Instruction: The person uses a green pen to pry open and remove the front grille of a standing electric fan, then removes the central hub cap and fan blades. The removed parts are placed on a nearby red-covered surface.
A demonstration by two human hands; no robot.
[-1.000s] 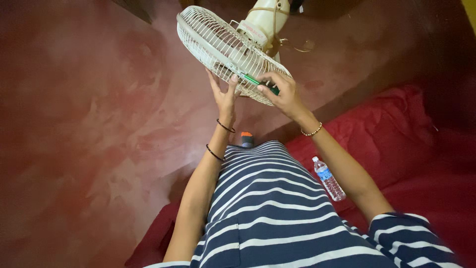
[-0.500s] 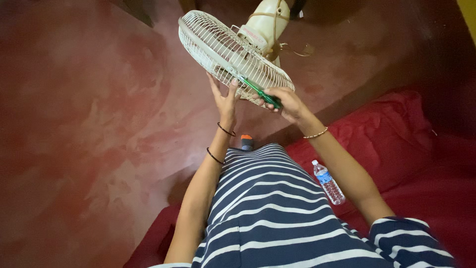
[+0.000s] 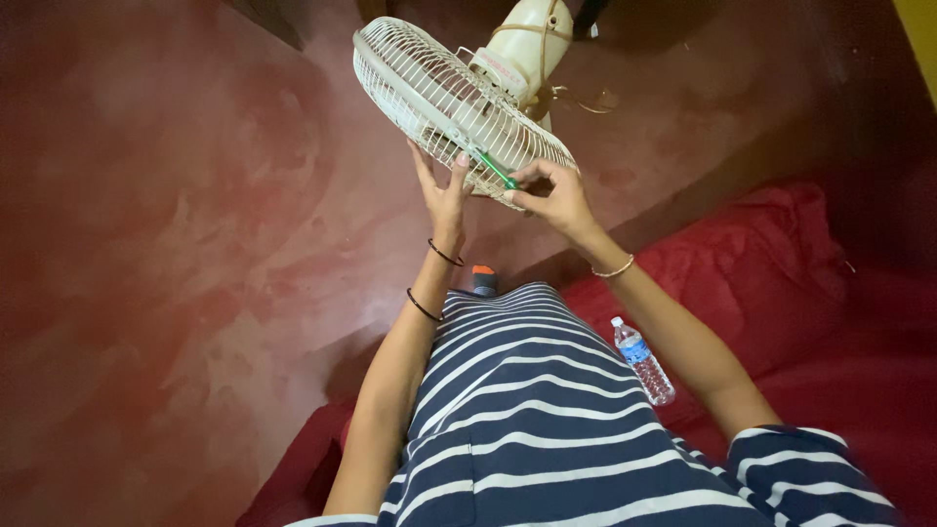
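While the left hand [image 3: 441, 190] presses open-palmed, fingers spread, against the lower rim of the fan [image 3: 444, 98], the right hand [image 3: 551, 195] pinches a green screwdriver [image 3: 498, 171] between thumb and fingertips, its tip poked into the wire grille. That cream-coloured fan is tilted, grille facing down and left, with its motor housing behind it at the top of the view, above a reddish floor [image 3: 176, 244]. Two dark bands circle the left wrist and a thin pale bracelet the right. Below the arms lies a navy and white striped garment. A clear plastic water bottle [image 3: 643, 361] rests on the red cushion [image 3: 781, 263] just beside the right forearm. A small object with an orange top [image 3: 483, 279] sits near the left wrist.
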